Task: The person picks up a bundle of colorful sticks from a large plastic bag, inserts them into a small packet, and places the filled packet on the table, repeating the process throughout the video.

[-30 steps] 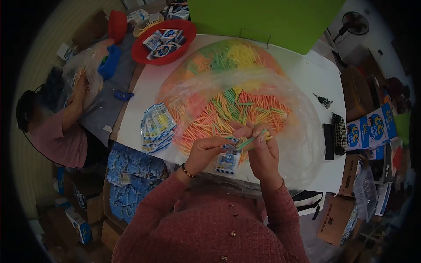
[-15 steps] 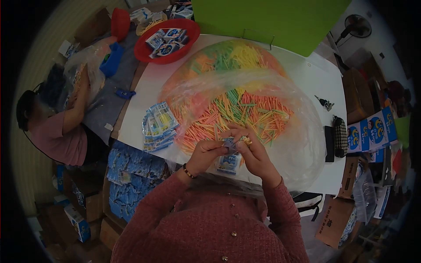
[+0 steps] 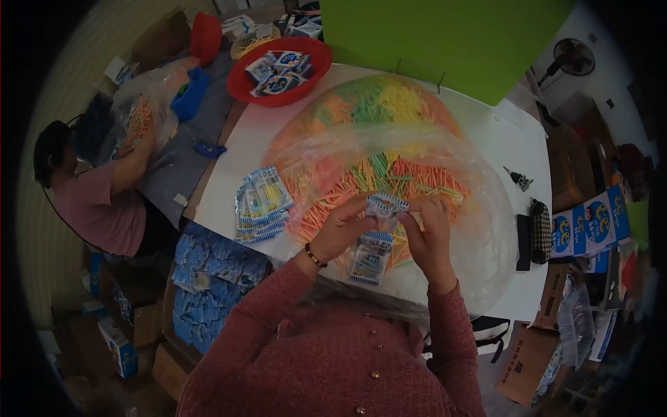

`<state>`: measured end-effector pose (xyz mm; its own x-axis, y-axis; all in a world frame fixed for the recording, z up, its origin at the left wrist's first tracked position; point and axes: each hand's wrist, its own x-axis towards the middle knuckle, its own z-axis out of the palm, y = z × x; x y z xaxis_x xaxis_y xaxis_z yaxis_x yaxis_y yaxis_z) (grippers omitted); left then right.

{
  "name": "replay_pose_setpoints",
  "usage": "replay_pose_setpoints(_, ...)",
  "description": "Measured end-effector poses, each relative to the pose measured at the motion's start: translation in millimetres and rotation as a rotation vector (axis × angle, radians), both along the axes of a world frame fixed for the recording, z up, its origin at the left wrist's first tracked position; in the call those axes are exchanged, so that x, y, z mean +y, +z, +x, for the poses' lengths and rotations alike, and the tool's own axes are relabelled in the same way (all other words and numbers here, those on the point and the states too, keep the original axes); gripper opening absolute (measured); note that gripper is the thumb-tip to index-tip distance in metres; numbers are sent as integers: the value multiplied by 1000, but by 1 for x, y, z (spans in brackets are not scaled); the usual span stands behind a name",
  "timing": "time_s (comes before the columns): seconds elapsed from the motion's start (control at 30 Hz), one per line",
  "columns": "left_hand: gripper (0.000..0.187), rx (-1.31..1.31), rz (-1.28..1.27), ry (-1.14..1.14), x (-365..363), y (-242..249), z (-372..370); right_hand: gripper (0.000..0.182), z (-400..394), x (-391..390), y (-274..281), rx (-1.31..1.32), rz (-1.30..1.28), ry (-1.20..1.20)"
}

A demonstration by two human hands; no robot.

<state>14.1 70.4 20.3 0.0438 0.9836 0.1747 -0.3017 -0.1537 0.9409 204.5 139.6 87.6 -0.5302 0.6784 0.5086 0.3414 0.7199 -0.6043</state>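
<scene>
Between my two hands is a small clear plastic packet (image 3: pixel 386 206) with blue-and-white striped edging. My left hand (image 3: pixel 339 231) pinches its left side, and my right hand (image 3: pixel 432 233) grips the right side. Just below my hands lies a second striped packet (image 3: pixel 370 259). Behind them spreads a large clear plastic bag (image 3: pixel 479 201) full of thin coloured sticks (image 3: pixel 375 167), mostly pink, orange, green and yellow. Left of the bag, a stack of filled packets (image 3: pixel 262 201) rests on the white table (image 3: pixel 221 182).
A red basin (image 3: pixel 321 73) holding packets stands at the back left. A green panel (image 3: pixel 445 42) rises at the far side. Keys (image 3: pixel 517 178) and a checkered pouch (image 3: pixel 540 231) lie at right. Beside a box of blue packets (image 3: pixel 215 285), another person (image 3: pixel 104 201) handles sticks at left.
My right hand no longer has the small bunch of pale yellow sticks showing at its fingers. The packet is now raised and spread between both hands, slightly further from my body.
</scene>
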Motion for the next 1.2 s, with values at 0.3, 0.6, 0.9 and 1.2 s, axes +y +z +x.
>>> replay_pose_setpoints(0.3,39,282,-31,627,-40,18,-50,18,-10,-19,-10,26,-46,16)
replay_pose_setpoints(0.6,42,1448,147,917,-38,43,-82,11,35,-14,-45,216,-436,-164)
replay_pose_setpoints(0.9,25,1232,-71,360,-41,-24,14,8,44,-25,-44,134,-525,-139)
replay_pose_setpoints(1.2,23,804,-52,544,-42,-18,10,17,13,6,-34,-92,-266,-11)
